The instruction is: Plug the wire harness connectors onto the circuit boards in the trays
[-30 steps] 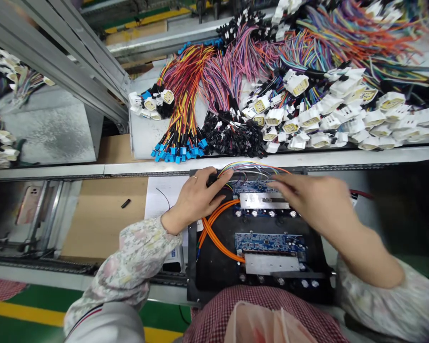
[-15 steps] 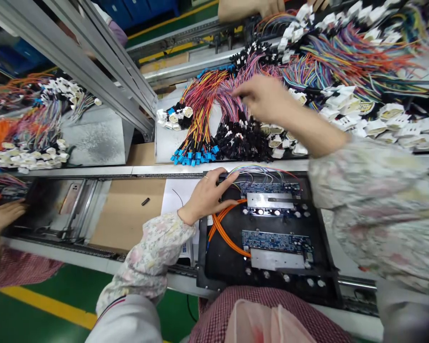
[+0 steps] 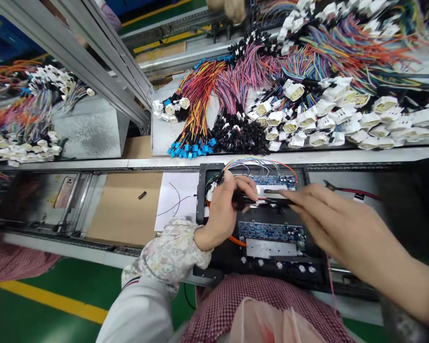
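My left hand (image 3: 221, 209) is closed around a dark connector (image 3: 240, 200) above the black case (image 3: 201, 190). From the right, my right hand (image 3: 329, 214) pinches the black end of a wire harness, whose pink wires (image 3: 331, 281) hang below that hand. The two held ends meet or nearly meet; my fingers hide the exact contact. Beneath them lies the upper circuit board (image 3: 277, 180), partly covered. The lower circuit board (image 3: 268, 231) has a metal plate (image 3: 270, 248) along its front. Thin multicoloured wires (image 3: 243, 161) arch over the case's back edge, and orange cables (image 3: 238, 241) run inside it.
Piled wire harnesses (image 3: 200, 90) with blue, black and white connectors cover the shelf behind. Red-handled pliers (image 3: 357, 192) lie right of the case. Leftward are white paper (image 3: 173, 190), cardboard (image 3: 117, 214) and a phone (image 3: 64, 192). Another person's hand (image 3: 234, 8) is at the top.
My right hand has come back from the harness pile to the case with a pink-wired harness. My left hand moved right and closed on a dark connector. The pliers now show.
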`<state>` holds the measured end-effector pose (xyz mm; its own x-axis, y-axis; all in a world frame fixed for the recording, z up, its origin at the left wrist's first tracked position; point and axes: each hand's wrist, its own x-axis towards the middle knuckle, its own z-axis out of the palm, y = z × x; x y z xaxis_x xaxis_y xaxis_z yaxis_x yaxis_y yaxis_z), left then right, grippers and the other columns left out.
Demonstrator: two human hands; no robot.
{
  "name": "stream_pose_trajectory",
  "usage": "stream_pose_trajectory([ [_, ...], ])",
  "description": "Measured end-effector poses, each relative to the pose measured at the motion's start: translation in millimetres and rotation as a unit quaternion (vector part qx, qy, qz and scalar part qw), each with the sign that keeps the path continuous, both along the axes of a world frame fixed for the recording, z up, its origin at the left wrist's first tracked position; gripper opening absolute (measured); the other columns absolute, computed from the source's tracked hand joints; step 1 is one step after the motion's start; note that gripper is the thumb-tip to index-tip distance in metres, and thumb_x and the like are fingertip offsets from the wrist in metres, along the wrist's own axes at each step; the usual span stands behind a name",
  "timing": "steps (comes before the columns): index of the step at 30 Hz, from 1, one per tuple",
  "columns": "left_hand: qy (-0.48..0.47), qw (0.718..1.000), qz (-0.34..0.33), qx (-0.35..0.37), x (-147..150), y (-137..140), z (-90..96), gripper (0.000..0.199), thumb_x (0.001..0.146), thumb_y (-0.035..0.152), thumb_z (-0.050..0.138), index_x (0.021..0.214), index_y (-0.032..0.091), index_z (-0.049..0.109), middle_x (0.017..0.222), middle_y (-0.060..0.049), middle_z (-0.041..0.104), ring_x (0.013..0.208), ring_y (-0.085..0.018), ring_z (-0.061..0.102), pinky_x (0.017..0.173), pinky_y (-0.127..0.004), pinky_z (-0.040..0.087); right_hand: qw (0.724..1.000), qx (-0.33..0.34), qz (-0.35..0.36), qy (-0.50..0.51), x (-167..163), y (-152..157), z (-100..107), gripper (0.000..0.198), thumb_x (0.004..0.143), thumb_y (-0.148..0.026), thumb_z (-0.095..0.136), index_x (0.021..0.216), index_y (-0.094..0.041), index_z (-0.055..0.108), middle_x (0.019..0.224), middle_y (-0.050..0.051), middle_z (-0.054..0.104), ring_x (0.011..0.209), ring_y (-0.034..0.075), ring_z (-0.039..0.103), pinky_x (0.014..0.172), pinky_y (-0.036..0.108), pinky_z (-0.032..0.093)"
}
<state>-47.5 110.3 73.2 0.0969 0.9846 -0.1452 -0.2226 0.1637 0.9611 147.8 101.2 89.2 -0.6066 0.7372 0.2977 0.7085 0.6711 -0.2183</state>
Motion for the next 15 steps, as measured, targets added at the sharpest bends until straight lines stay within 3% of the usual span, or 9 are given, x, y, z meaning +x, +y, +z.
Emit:
stream_pose_trajectory([
  [3,0.052,0.997,0.019,0.048,-2,0,-8.6,0.068,0.101,0.063,0.025,0.061,0.019,0.059,0.078,-0.006,0.061,0.080,-0.017,0.061,0.080,-0.036,0.053,0.996,-0.053,-0.021,0.072,-2,-5,-10,0.029,0.098,-0.022,0.044,0.115,-0.021,0.068,0.090,0.007,0.072,0.062,0.017,0.065,0.052,0.029,0.048],
  [5,0.021,0.998,-0.008,0.062,-9,3,-9.1,0.063,0.100,0.064,0.024,0.085,0.020,0.066,0.090,-0.007,0.065,0.090,-0.019,0.062,0.079,-0.037,0.054,0.980,-0.114,-0.069,0.149,-1,-5,-10,0.023,0.098,-0.029,0.050,0.105,-0.024,0.071,0.079,0.004,0.072,0.058,0.016,0.064,0.051,0.028,0.048],
  [7,-0.017,0.995,-0.084,0.049,-18,9,-5.4,0.063,0.096,0.071,0.028,0.127,0.024,0.056,0.117,-0.011,0.065,0.105,-0.023,0.063,0.077,-0.038,0.056,0.934,-0.220,-0.139,0.245,-1,-2,-7,0.022,0.096,-0.040,0.055,0.091,-0.025,0.071,0.061,0.000,0.064,0.045,0.014,0.056,0.043,0.026,0.043],
  [9,0.002,0.979,-0.201,0.029,-24,15,-1.4,0.072,0.091,0.074,0.042,0.145,0.027,0.039,0.142,-0.014,0.054,0.123,-0.027,0.058,0.086,-0.043,0.057,0.866,-0.352,-0.163,0.317,-4,2,-6,0.033,0.095,-0.047,0.056,0.074,-0.024,0.066,0.046,-0.004,0.051,0.034,0.010,0.043,0.034,0.024,0.033],
  [11,0.057,0.958,-0.282,0.020,-27,21,-0.9,0.062,0.089,0.065,0.056,0.138,0.026,0.051,0.150,-0.013,0.048,0.137,-0.030,0.048,0.100,-0.048,0.052,0.809,-0.460,-0.129,0.342,-10,6,-10,0.040,0.096,-0.050,0.052,0.068,-0.022,0.062,0.042,-0.005,0.049,0.033,0.010,0.043,0.033,0.022,0.033],
  [12,0.068,0.956,-0.284,0.016,-27,23,-2.5,0.049,0.091,0.058,0.059,0.128,0.025,0.060,0.148,-0.012,0.051,0.138,-0.030,0.047,0.103,-0.049,0.050,0.797,-0.487,-0.110,0.340,-13,9,-13,0.041,0.096,-0.050,0.052,0.070,-0.021,0.063,0.045,-0.003,0.054,0.037,0.011,0.049,0.037,0.022,0.038],
  [15,0.004,0.980,-0.194,-0.036,-27,27,-12.1,0.028,0.098,0.043,0.055,0.104,0.021,0.070,0.121,-0.011,0.070,0.119,-0.027,0.064,0.095,-0.045,0.056,0.810,-0.493,-0.101,0.300,-15,16,-27,0.037,0.097,-0.047,0.051,0.082,-0.019,0.070,0.065,0.004,0.070,0.054,0.015,0.064,0.051,0.026,0.050],
])
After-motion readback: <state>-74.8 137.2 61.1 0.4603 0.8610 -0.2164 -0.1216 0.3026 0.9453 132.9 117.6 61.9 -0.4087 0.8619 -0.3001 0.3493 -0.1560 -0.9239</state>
